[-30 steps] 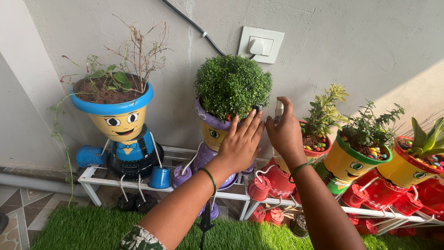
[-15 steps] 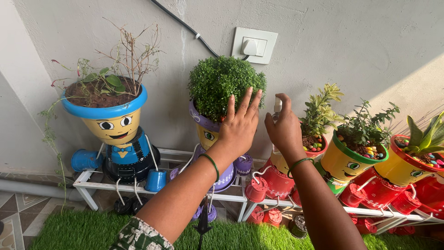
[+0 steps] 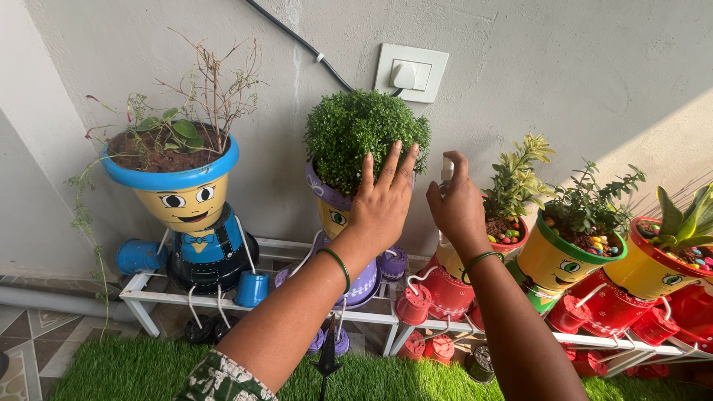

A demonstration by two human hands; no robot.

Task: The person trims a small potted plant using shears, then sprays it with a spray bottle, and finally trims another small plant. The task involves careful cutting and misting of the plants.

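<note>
**Misting the round bush, hand on the leaves**

Left hand [image 3: 382, 204] lies flat w/ fingers spread against the front of the round green bush [image 3: 365, 134], which sits in a purple face pot [image 3: 332, 202] on the white rack [image 3: 245, 297]. Right hand [image 3: 454, 204] is clenched round a small spray bottle [image 3: 446, 172], forefinger over the nozzle, aimed at the bush's right side; bottle body mostly hidden, so fill level can't be told. Step in hand looks like spraying the foliage while the other palm steadies or parts it. Next move, I'd judge, needs a firm press on the nozzle and the left fingers shifting to expose unsprayed leaves. Blue face pot [image 3: 178, 189] stands left, yellow-green pot [image 3: 561, 260] right.
</note>
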